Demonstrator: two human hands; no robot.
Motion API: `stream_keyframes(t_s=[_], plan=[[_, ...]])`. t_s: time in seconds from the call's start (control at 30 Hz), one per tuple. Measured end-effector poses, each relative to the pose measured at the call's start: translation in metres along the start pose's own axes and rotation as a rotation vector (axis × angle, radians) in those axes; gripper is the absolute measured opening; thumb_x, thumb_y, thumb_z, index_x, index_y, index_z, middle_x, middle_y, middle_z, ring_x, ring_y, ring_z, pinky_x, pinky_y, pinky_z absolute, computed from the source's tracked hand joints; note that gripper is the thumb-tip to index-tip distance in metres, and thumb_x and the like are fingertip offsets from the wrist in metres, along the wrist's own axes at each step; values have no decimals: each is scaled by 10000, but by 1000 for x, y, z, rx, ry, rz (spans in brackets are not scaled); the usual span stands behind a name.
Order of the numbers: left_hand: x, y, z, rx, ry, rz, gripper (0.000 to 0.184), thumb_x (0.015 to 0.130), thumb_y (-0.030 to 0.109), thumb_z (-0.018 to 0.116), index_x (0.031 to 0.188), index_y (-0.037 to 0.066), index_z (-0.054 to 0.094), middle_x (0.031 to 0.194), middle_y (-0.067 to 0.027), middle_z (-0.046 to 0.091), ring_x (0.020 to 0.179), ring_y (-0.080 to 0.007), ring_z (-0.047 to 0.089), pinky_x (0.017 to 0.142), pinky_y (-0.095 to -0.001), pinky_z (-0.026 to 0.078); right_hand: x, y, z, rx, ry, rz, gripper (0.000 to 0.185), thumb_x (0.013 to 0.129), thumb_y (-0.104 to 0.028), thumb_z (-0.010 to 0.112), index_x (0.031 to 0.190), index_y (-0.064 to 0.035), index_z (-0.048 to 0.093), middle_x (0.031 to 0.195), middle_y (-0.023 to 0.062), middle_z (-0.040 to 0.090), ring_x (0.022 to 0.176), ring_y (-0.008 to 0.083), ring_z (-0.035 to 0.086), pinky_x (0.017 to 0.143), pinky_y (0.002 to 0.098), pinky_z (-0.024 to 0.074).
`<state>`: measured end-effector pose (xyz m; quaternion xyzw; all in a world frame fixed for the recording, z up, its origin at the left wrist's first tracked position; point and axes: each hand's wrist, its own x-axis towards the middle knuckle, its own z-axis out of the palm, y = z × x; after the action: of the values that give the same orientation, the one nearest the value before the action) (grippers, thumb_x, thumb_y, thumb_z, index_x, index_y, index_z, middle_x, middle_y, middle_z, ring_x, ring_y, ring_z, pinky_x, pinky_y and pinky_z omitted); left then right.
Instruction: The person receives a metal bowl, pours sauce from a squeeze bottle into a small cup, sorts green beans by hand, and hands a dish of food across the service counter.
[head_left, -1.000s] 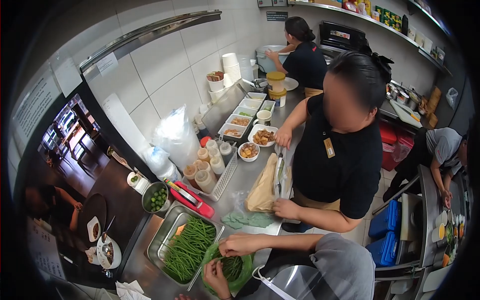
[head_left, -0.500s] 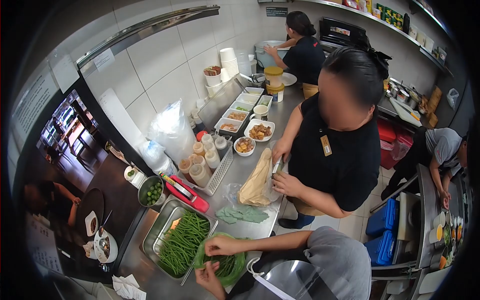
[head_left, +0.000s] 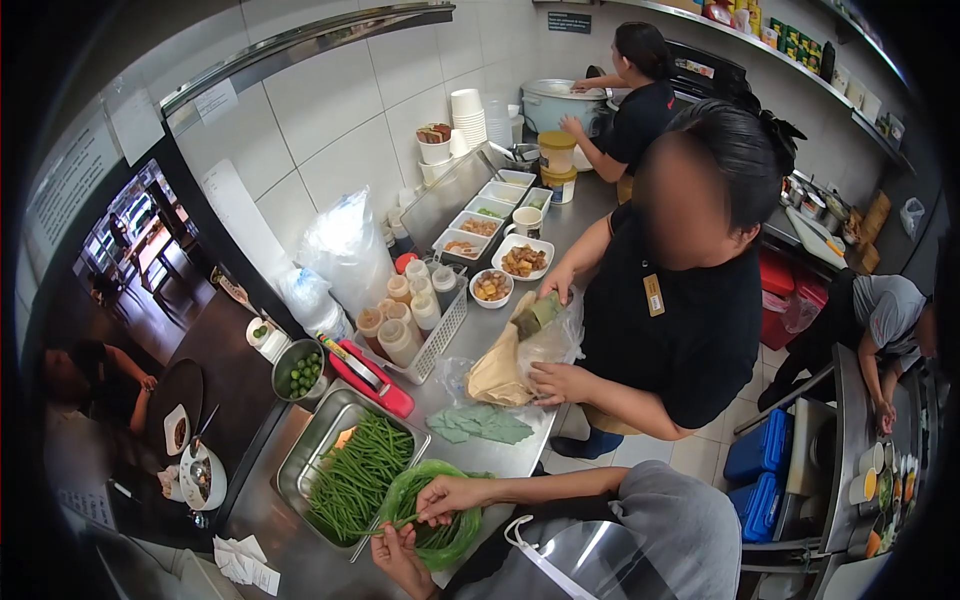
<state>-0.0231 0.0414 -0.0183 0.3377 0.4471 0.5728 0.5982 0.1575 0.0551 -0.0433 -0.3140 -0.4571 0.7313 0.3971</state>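
Observation:
My right hand (head_left: 446, 499) reaches over a green plastic bag (head_left: 432, 474), its fingers pinched on one end of a green bean (head_left: 405, 521). Just below and to the left, my left hand (head_left: 399, 556) has closed fingers at the bean's other end. More green beans lie inside the bag, partly hidden by my right hand and forearm. Beside the bag, a steel pan (head_left: 407, 430) holds a heap of green beans (head_left: 362, 470).
A folded green cloth-like sheet (head_left: 480, 424) lies behind the bag. A red-handled tool (head_left: 372, 382), a bowl of small limes (head_left: 302, 372) and a sauce-bottle basket (head_left: 440, 340) stand farther back. A co-worker (head_left: 680, 330) handles a brown paper bag (head_left: 500, 373) and clear plastic.
My hands have shifted slightly and a bean now shows between them. The co-worker's far hand has moved up with a green wrapped piece at the paper bag. The view has tilted slightly.

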Motion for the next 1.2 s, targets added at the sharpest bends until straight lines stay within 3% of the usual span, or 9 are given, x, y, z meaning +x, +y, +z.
stream_keyframes(t_s=[0.13,0.2,0.37,0.47,0.67,0.87,1.0,1.1,1.2], plan=[[-1,7,10,58,-80,17,109,911,120,547,902,14,525,832,-83,609,668,-108,608,580,-191,486,-4,-1,-2,-131,-43,-20,159,866,-152,601,778,-20,588,624,17,587,560,75,551,501,215,431],[2,6,11,205,-145,86,97,910,93,540,905,-3,529,834,-88,612,661,-110,606,582,-202,486,-4,7,-4,-561,22,-158,192,834,-171,638,734,-22,569,583,39,564,545,101,540,501,253,421],[-6,6,21,626,-233,275,74,879,-30,526,884,-84,576,847,-117,619,702,-145,615,624,-252,504,-2,17,-7,-841,247,-140,101,740,-138,644,715,-51,599,601,99,579,579,248,580,538,358,432],[-6,6,24,602,-240,339,88,855,-51,541,916,-76,599,908,-142,641,781,-160,619,720,-273,506,-2,17,-22,-788,352,-283,86,749,-140,624,762,-55,632,653,110,608,600,266,594,545,368,438],[-15,23,33,332,-140,297,142,846,-50,549,978,-67,597,984,-188,637,847,-220,637,769,-295,514,-31,-56,3,-385,315,-373,99,873,-92,600,824,-7,587,721,-13,533,679,42,470,597,214,395],[-8,10,33,-208,-480,317,135,883,60,557,949,-56,531,940,-219,618,852,-312,646,705,-367,555,-40,-70,27,113,71,-541,52,867,-45,565,832,-11,548,770,52,518,684,114,506,620,243,419],[-9,23,36,-133,-368,376,124,887,64,550,933,-51,544,920,-211,620,822,-302,650,685,-371,559,-54,-84,-3,670,291,-598,74,892,-154,552,862,-92,525,668,16,501,654,149,508,801,385,472],[-5,38,27,27,-350,429,100,886,32,541,918,-48,593,896,-180,644,788,-242,655,702,-301,535,-51,-103,-23,516,316,-752,104,920,-180,523,863,-96,505,723,-6,453,622,93,449,706,316,426],[13,55,19,275,-192,400,129,896,80,551,842,-32,586,807,-115,654,688,-144,622,610,-258,503,-43,-90,-11,271,466,-577,179,924,-157,503,783,-48,519,686,17,501,615,100,450,661,281,400]])
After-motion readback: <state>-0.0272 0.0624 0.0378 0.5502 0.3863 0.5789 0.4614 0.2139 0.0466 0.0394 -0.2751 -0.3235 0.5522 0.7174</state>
